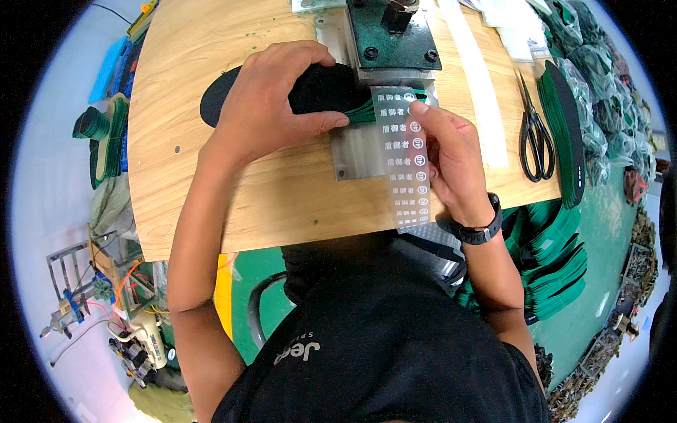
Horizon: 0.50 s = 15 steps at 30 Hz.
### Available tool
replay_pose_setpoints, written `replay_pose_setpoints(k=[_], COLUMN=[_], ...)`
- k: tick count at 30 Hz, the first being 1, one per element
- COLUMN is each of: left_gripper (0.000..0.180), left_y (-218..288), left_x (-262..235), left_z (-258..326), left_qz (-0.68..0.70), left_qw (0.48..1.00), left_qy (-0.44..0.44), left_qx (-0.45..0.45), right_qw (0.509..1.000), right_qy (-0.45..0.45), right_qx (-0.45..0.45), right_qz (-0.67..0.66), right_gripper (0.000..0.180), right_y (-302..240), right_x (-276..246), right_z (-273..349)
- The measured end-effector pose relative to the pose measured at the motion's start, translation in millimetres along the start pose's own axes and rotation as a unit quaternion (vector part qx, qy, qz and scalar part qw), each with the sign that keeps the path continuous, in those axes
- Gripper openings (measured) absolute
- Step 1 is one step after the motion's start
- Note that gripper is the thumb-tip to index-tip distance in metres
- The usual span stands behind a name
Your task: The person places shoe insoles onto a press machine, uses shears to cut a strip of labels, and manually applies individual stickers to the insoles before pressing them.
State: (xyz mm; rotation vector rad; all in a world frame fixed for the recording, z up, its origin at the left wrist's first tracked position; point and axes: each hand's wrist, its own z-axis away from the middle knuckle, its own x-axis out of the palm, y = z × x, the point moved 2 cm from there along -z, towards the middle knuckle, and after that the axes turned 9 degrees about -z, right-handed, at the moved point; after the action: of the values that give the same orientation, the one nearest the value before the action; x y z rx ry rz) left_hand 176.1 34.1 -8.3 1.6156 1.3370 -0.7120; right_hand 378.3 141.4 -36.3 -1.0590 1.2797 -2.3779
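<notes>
My left hand [261, 106] is wrapped over a small stack of insoles [324, 88], black on top with green edges. Their right end reaches under the dark block of a press [395, 46], above a metal base plate [363, 158]. Between the thumb and fingers of my right hand [455, 155] is the edge of a clear strip of labels [402, 166] with repeated white print. The strip's upper end lies against the insoles' tip at the press, and its lower part hangs past the table's front edge. My right fingertips are partly hidden behind the strip.
Black scissors [537, 144] lie on the wooden table [190, 197] at the right, beside a stack of green and black insoles [568, 134]. A white band [479, 84] runs along the table. More green insoles [550, 261] are piled below its right edge. Bagged bundles [592, 63] stand beyond.
</notes>
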Motion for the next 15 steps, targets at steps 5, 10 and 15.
replay_pose_setpoints(k=[5, 10, 15], left_gripper=[0.038, 0.020, 0.012], left_y=[-8, -8, -16], left_x=[-3, -3, -11], left_z=[4, 9, 16], left_qz=[0.005, 0.037, 0.154], left_qw=[0.999, 0.997, 0.971], left_qy=[-0.030, 0.069, 0.035], left_qx=[0.012, -0.022, -0.181], right_qw=[0.999, 0.988, 0.995], right_qy=[0.010, -0.011, 0.002], right_qx=[-0.040, -0.043, 0.030], right_qz=[0.035, 0.149, 0.092], right_gripper=[0.019, 0.019, 0.019], right_y=[5, 9, 18], right_x=[5, -2, -13], right_z=[7, 57, 61])
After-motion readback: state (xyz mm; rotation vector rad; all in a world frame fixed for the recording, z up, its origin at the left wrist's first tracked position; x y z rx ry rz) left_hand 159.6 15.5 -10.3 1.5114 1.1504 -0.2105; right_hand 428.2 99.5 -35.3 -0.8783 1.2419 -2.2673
